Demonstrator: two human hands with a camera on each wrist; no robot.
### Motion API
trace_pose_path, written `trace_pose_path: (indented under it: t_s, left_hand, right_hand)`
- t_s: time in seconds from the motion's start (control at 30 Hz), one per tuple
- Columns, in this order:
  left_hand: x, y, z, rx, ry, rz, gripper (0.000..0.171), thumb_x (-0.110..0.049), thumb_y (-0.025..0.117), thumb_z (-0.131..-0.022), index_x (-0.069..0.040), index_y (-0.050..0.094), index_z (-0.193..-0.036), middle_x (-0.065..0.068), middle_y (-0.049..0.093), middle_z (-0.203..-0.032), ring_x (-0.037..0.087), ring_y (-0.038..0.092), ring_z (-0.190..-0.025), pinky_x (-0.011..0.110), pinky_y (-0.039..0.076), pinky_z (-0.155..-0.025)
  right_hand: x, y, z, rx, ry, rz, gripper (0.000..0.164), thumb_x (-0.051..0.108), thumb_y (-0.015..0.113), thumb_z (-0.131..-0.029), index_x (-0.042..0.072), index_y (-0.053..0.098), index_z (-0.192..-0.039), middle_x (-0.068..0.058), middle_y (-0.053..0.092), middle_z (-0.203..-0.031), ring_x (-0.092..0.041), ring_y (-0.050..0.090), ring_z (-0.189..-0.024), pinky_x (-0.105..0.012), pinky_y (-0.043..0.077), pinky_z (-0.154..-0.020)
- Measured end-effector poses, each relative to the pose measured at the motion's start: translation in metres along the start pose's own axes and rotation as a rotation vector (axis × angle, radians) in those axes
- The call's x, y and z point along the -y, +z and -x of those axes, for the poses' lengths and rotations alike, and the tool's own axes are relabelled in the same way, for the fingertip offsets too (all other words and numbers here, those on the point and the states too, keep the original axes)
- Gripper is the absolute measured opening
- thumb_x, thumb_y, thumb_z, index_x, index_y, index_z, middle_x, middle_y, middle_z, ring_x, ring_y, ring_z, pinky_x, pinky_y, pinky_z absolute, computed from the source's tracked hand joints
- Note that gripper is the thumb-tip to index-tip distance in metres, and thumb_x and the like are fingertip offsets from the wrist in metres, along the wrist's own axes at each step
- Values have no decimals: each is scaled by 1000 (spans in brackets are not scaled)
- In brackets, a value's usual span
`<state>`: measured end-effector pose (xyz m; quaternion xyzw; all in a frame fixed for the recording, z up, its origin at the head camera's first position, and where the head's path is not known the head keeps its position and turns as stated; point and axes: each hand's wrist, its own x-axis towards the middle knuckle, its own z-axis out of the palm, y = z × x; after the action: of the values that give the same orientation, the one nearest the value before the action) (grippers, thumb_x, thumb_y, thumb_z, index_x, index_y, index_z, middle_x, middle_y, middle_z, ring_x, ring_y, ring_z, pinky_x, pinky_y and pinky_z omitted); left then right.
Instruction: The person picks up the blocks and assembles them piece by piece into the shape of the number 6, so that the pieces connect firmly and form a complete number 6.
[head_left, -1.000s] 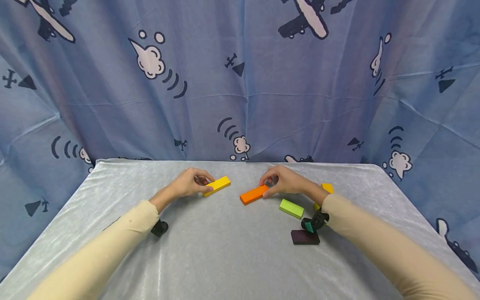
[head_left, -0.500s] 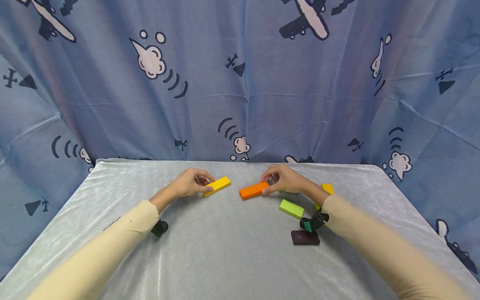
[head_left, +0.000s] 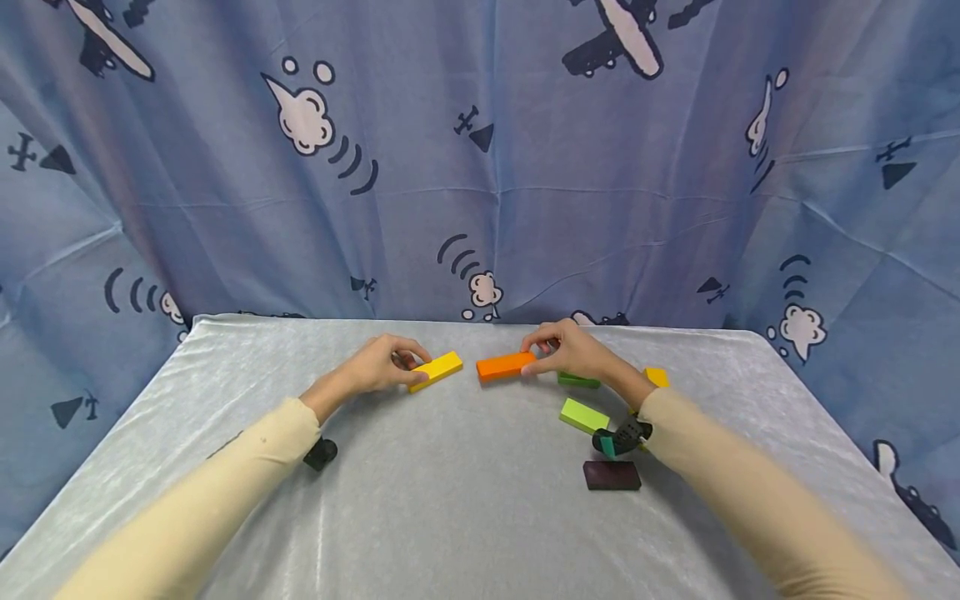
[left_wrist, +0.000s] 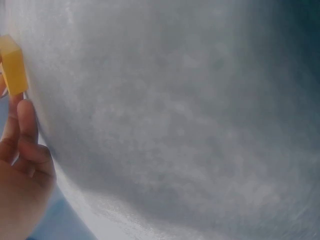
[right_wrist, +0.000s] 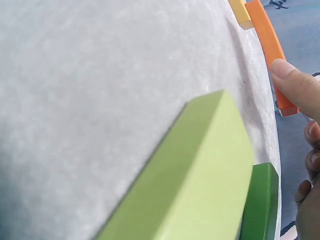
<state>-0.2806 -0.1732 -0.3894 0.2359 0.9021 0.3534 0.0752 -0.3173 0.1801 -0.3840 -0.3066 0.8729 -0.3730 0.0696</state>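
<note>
Blue curtain (head_left: pixel 408 242) behind, orange block (head_left: pixel 502 367) points lengthwise toward held yellow block (head_left: pixel 440 368).

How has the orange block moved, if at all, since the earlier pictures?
Yes: in the head view, the orange block moved upward, away from the dark block.

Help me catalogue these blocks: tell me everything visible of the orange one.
The orange block is a long, slim bar with straight edges and plain, smooth-looking faces; I cannot tell wood from plastic. In the head view it lies nearly crosswise, toward the far edge of the pale cloth, its left end apart from the yellow block in the left grip. The right grip pinches its right end, hiding part of it. Whether it clears the cloth is unclear.
</note>
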Motion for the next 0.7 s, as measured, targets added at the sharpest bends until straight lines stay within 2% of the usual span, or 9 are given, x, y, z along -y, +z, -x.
trace_pose_path:
  t_s: [0.2, 0.7]
  left_hand:
    - [-1, 0, 0, -2, -2, 1, 26, -18, 82, -89, -11, 77, -114, 3, 71, -94, 18, 65, -86, 35, 52, -76]
    - [-2, 0, 0, -6, -6, -3, 26, -17, 82, -89, -10, 77, -113, 4, 71, -94, 19, 65, -86, 36, 52, -78]
  right_hand:
    - [-3, -1, -3, -30, -22, -27, 27, 17, 90, -79, 5, 77, -100, -8, 48, -75, -23, 40, -70, -31, 28, -65]
    - [-4, -4, -11, -64, 71, 27, 24, 20, 89, -81, 9, 77, -99, -4, 45, -72, -22, 42, -70, -33, 32, -66]
